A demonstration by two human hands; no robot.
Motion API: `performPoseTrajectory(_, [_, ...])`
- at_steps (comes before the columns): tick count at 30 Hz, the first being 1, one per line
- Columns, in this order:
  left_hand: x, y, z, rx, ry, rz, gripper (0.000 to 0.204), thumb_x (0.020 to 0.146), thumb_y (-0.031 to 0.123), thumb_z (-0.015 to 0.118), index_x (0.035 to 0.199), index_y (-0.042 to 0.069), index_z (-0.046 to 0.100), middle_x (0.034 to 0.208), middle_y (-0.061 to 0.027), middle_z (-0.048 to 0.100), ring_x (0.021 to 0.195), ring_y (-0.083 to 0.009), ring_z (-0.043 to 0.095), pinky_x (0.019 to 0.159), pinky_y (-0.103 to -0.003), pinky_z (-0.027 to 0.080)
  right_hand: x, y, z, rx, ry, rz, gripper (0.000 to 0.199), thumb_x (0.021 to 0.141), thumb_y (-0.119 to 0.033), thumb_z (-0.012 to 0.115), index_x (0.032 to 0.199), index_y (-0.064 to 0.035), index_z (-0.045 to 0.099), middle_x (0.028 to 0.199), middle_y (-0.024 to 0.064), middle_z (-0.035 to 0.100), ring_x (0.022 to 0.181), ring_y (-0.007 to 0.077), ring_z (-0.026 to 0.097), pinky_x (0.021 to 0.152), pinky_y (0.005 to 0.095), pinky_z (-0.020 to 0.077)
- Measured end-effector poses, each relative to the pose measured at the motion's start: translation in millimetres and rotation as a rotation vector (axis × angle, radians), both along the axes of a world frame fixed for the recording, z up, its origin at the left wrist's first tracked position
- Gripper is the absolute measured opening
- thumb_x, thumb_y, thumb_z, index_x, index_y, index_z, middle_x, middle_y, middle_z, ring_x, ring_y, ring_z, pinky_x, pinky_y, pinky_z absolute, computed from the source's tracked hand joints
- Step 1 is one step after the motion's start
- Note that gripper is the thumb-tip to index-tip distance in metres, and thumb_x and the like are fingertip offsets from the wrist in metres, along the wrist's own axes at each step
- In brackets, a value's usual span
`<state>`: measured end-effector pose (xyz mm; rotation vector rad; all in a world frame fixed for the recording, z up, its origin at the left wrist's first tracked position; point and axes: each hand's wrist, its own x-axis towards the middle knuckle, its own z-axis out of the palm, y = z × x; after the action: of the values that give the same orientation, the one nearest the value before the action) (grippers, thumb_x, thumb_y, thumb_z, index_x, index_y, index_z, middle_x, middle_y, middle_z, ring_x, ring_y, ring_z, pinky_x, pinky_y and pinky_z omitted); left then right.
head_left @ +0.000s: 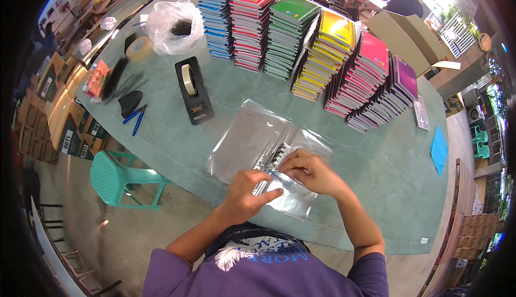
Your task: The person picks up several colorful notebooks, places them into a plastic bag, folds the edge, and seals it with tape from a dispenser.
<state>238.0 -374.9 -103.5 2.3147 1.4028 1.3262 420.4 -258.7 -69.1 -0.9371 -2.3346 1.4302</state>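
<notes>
- Clear plastic cover (pixel 244 141) lies flat-ish on the green surface (pixel 376 200), black rings (pixel 279 153) mid-cover
- Left grip (pixel 244 195) slightly spread, thumb off the fingers, at the cover's near part; I'd expect sliding if it presses too lightly
- Right grip (pixel 312 170) bunched beside the rings, can't tell what it pinches; a hard tug could crease or tear the plastic
- Glare might hide edges from me, causing misalignment
- Knocking the surface could topple notebook stacks (pixel 287 41)
</notes>
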Motion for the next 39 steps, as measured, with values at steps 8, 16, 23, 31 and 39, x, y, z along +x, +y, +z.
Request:
performPoseTrajectory(8, [3.3, 4.4, -0.5, 0.017, 0.005, -0.005, 0.033, 0.062, 0.004, 0.067, 0.091, 0.02, 0.07, 0.093, -0.0055, 0.051, 0.089, -0.0236, 0.051, 0.074, -0.033, 0.042, 8.3, 10.9, 4.4, -0.33, 0.146, 0.158, 0.014, 0.085, -0.011, 0.059, 0.094, -0.0014, 0.066, 0.11, 0.0081, 0.054, 0.093, 0.0146, 0.053, 0.075, 0.0263, 0.0452])
performPoseTrajectory(16, [10.3, 7.2, 4.2, -0.043, 0.012, -0.099, 0.03, 0.062, 0.004, 0.067, 0.088, 0.018, 0.071, 0.086, -0.0039, 0.052, 0.076, -0.0201, 0.053, 0.065, -0.032, 0.043, 1.8, 9.3, 14.1, -0.191, 0.089, 0.273, 0.011, 0.079, -0.01, 0.065, 0.089, -0.0052, 0.067, 0.111, 0.0093, 0.054, 0.099, 0.0189, 0.052, 0.081, 0.03, 0.0436])
performPoseTrajectory(23, [14.6, 3.6, 1.5, -0.083, 0.015, -0.096, 0.024, 0.066, 0.005, 0.068, 0.088, 0.014, 0.07, 0.085, -0.0042, 0.052, 0.077, -0.0195, 0.053, 0.065, -0.031, 0.043, 3.0, 7.2, 4.5, -0.142, 0.105, 0.221, 0.003, 0.08, -0.005, 0.06, 0.081, -0.0025, 0.058, 0.104, 0.0096, 0.053, 0.092, 0.0208, 0.052, 0.077, 0.0313, 0.0434])
performPoseTrajectory(31, [25.2, 5.4, -15.7, -0.839, -0.603, 0.141, 0.018, 0.082, 0.021, 0.065, 0.084, 0.004, 0.066, 0.082, -0.0056, 0.057, 0.072, -0.0125, 0.053, 0.066, -0.026, 0.042, -1.4, -11.3, -15.0, 0.044, 0.192, -0.093, 0.007, 0.08, 0.002, 0.054, 0.084, -0.0003, 0.049, 0.092, 0.0094, 0.047, 0.081, 0.022, 0.05, 0.07, 0.0309, 0.0431])
performPoseTrajectory(39, [33.5, 16.3, -41.7, -0.837, -0.644, 0.151, 0.033, 0.081, 0.029, 0.066, 0.072, -0.001, 0.061, 0.069, -0.0068, 0.053, 0.062, -0.0142, 0.048, 0.056, -0.028, 0.038, -4.5, -21.5, -17.4, 0.128, -0.022, -0.231, 0.021, 0.076, -0.005, 0.066, 0.092, 0.0006, 0.053, 0.102, 0.0119, 0.046, 0.087, 0.0201, 0.053, 0.069, 0.0296, 0.0475])
